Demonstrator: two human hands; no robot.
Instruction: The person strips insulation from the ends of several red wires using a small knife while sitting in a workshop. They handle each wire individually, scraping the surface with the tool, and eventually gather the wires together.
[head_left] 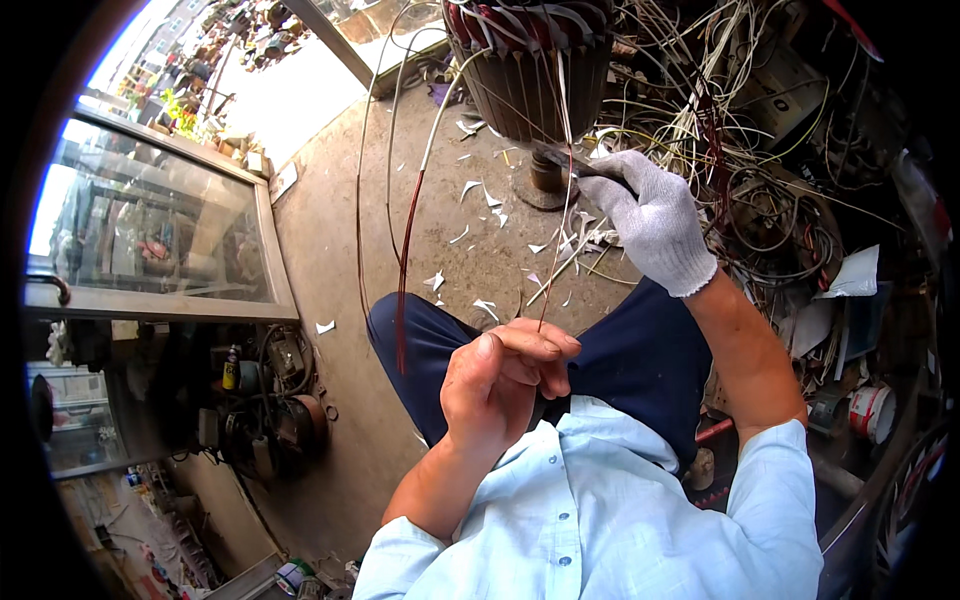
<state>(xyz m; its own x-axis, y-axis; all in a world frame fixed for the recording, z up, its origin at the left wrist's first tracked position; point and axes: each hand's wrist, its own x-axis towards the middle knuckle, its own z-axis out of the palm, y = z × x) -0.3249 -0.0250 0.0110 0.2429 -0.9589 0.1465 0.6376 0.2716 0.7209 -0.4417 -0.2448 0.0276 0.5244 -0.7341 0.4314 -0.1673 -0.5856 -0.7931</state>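
A motor stator with ribbed sides and red windings hangs or stands before me at the top, its support partly hidden. From it a thin dark red winding wire runs down to my bare left hand, whose fingers are curled closed on its end. In a white knit glove, my right hand grips a dark metal hand tool beside the same wire, just under the stator; its exact kind is hard to make out. Other loose leads, one a red-brown wire bundle partly in white sleeving, arc down on the left.
A thick tangle of pale wires fills the right side. White scraps litter the concrete floor around a round metal post. On the left stand a glass-paned door and dark machine parts. A white-and-red roll lies far right.
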